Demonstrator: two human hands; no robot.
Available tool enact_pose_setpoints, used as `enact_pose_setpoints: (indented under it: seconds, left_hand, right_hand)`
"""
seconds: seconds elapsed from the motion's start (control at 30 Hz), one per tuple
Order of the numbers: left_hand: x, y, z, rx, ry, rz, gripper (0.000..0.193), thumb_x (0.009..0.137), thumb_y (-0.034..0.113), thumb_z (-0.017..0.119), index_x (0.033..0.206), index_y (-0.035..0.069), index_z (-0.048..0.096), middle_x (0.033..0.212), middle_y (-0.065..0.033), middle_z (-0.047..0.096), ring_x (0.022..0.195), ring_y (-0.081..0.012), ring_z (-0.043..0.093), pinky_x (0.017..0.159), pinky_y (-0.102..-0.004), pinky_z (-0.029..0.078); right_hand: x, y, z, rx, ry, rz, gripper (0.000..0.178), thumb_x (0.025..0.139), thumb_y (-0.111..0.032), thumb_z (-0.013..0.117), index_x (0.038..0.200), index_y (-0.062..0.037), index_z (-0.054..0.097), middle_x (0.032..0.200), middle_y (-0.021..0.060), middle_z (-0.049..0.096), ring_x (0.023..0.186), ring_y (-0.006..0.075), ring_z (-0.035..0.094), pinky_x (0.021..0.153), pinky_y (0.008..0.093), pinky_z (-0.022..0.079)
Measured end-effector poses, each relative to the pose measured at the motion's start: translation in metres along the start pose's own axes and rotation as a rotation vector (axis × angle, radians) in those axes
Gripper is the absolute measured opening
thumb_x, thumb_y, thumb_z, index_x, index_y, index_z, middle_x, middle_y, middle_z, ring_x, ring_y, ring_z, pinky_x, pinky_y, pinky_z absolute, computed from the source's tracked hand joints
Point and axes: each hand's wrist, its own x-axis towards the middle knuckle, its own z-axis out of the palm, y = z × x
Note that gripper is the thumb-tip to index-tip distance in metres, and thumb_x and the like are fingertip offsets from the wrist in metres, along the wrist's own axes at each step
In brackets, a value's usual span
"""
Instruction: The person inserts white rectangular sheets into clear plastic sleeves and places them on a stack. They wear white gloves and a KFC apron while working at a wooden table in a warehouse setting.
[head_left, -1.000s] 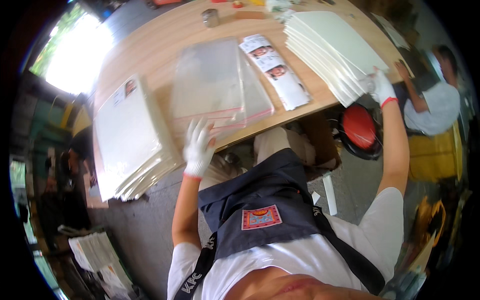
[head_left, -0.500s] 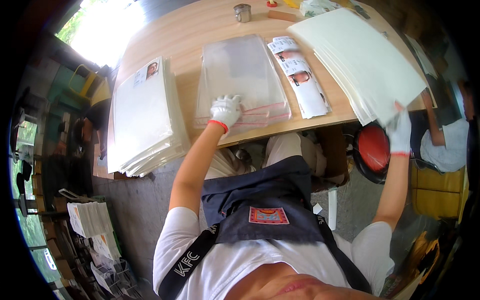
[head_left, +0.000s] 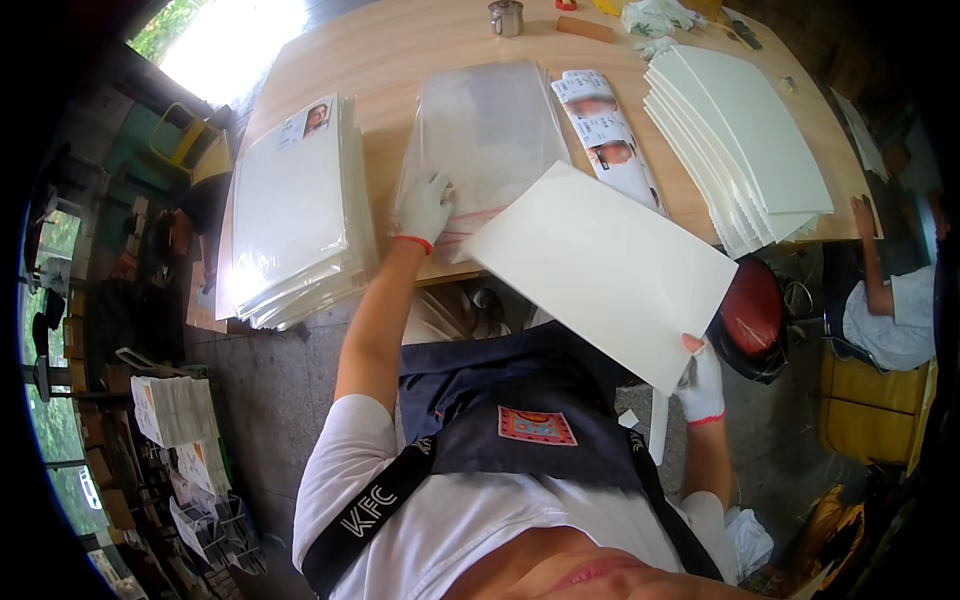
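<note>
My right hand (head_left: 703, 380), in a white glove with a red cuff, grips a large white sheet (head_left: 610, 270) by its near right corner, thumb on top. The sheet is tilted over the table's front edge, its far left corner over the clear plastic bags (head_left: 490, 125). My left hand (head_left: 426, 208), gloved alike, is closed at the near left corner of the top bag; its fingertips are partly hidden. Red lines run along the bags' near edge. Right of the bags lies a pile of printed paper strips (head_left: 615, 150) with portraits. A fanned stack of white sheets (head_left: 745, 150) is farther right.
At the left a stack of bagged white sheets (head_left: 295, 210) overhangs the table edge. A metal cup (head_left: 506, 18) and a brown block (head_left: 585, 29) stand at the back. A red-seated stool (head_left: 752, 310) is by the front right. Another person's arm (head_left: 872, 250) shows at the right.
My right hand has drawn one white sheet off the right-hand stack, toward me and leftward to the bags. My left hand has shifted slightly left to the bag's corner.
</note>
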Motion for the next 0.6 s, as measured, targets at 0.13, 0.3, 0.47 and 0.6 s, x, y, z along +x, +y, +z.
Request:
enact_pose_setpoints:
  seconds: [0.13, 0.3, 0.47, 0.6]
  left_hand:
    - [-0.001, 0.013, -0.005, -0.281, -0.018, -0.039, 0.028, 0.077, -0.002, 0.048, 0.1, 0.01, 0.061, 0.084, -0.0118, 0.06, 0.074, -0.0254, 0.058, 0.069, -0.0334, 0.049]
    - [0.006, 0.033, -0.033, -0.848, -0.17, -0.22, 0.039, 0.075, -0.011, 0.043, 0.105, 0.007, 0.06, 0.086, -0.0081, 0.058, 0.069, -0.0182, 0.054, 0.067, -0.0278, 0.047]
    - [-0.007, 0.048, -0.037, -0.348, -0.058, 0.079, 0.046, 0.08, -0.01, 0.043, 0.12, 0.009, 0.053, 0.097, -0.0047, 0.06, 0.076, -0.0131, 0.057, 0.068, -0.0267, 0.049]
    - [-0.044, 0.077, 0.021, -1.284, 0.459, -0.382, 0.066, 0.079, -0.012, 0.053, 0.137, 0.013, 0.035, 0.108, -0.0061, 0.057, 0.084, -0.0153, 0.06, 0.07, -0.0253, 0.05]
  right_hand:
    - [0.001, 0.028, 0.0, 0.11, 0.022, 0.002, 0.036, 0.087, -0.013, 0.052, 0.121, 0.0011, 0.048, 0.113, 0.0118, 0.059, 0.102, 0.0199, 0.06, 0.084, 0.0316, 0.051]
    - [0.0, 0.039, 0.024, 0.115, 0.028, -0.046, 0.032, 0.09, -0.015, 0.052, 0.117, 0.0016, 0.05, 0.109, 0.0107, 0.061, 0.098, 0.0178, 0.061, 0.081, 0.0305, 0.052]
    - [0.002, 0.054, 0.03, 0.213, -0.096, 0.029, 0.029, 0.093, -0.017, 0.048, 0.116, 0.0006, 0.051, 0.111, 0.0106, 0.06, 0.101, 0.019, 0.06, 0.083, 0.0317, 0.051]
    - [-0.004, 0.064, 0.058, 0.186, -0.028, 0.024, 0.027, 0.093, -0.019, 0.05, 0.114, -0.0014, 0.05, 0.104, 0.0087, 0.06, 0.089, 0.0161, 0.06, 0.068, 0.028, 0.049]
